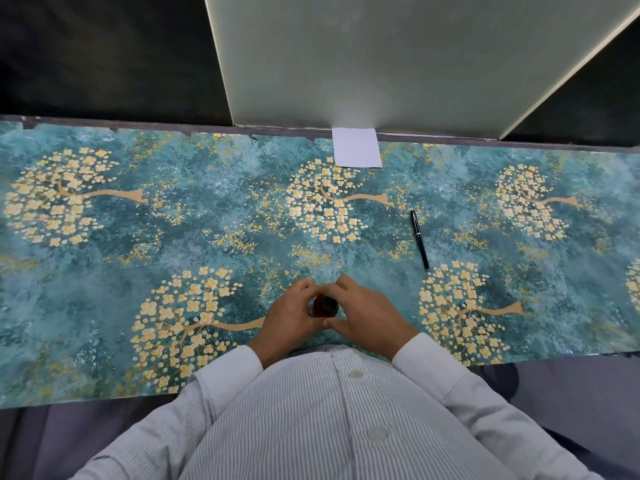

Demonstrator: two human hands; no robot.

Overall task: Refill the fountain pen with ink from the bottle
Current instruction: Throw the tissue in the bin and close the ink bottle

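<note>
While both hands close around the ink bottle (325, 305) near the table's (104, 244) front edge, the step looks like uncapping: the left hand (292, 315) grips its body and the right hand (367, 315) curls over its dark top. The fountain pen (419, 239) lies beyond and right of the bottle, well apart, untouched. Next, probably, comes freeing the cap without tipping the bottle.

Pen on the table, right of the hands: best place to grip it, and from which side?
Probably from above, pinching across the barrel near the middle. The pen lies flat on the table, running roughly away from the person, with nothing touching it, so both long sides are free. The right hand is nearer, but both it and the left hand are around the ink bottle.
</note>
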